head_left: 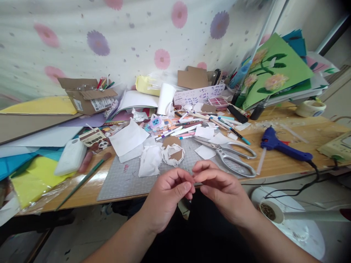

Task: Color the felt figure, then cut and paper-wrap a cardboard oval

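My left hand (171, 193) is closed in front of the mat's near edge, its thumb pressed against the curled fingers. Whatever it may pinch is too small or hidden to tell. My right hand (225, 190) meets it at the fingertips, fingers bent and thumb apart, with nothing visible in it. Just beyond them on the grey cutting mat (120, 182) lie a ring wrapped in white paper (173, 154), a crumpled white paper piece (150, 159) and a brown cardboard disc (172, 141). Large silver scissors (233, 157) rest with blades spread beyond my right hand.
A blue glue gun (285, 146) lies at the right, its black cable hanging off the edge. Several pens (189, 128) and paper scraps are heaped centrally. At the left are a green brush (85, 179), a white case (70, 156) and a cardboard box (87, 98). Green floral card (276, 69) leans back right.
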`<state>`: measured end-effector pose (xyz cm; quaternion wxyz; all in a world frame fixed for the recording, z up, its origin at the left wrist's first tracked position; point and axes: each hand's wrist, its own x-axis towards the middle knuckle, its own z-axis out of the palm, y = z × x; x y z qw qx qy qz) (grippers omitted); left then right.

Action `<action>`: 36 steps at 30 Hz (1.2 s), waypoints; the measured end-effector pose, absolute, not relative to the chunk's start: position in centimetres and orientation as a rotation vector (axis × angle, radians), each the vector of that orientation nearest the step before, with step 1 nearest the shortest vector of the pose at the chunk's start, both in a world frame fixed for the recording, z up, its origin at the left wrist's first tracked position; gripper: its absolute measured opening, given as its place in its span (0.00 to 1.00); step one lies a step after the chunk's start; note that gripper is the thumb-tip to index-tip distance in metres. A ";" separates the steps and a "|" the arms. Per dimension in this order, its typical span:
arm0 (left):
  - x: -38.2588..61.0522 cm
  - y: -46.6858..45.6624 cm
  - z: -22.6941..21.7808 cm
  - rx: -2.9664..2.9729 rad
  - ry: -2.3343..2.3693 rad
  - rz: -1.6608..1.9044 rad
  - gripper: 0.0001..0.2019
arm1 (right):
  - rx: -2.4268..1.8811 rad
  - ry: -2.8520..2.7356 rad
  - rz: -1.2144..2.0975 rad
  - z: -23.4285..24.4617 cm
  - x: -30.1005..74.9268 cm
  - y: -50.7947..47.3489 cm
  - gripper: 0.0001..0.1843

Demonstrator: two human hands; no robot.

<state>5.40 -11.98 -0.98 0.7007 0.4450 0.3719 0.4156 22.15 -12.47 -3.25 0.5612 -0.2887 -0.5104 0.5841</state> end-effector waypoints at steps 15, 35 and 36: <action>5.2 -11.7 -1.7 0.924 0.722 0.934 0.19 | -0.751 -1.360 1.155 -2.6 21.7 -12.2 0.09; 4.6 -11.6 -2.2 1.114 0.713 0.802 0.22 | -0.727 -1.622 0.968 -0.8 21.2 -12.1 0.05; 4.6 -11.7 -2.1 1.132 0.721 0.793 0.22 | -0.729 -1.639 1.010 -0.7 21.3 -12.0 0.06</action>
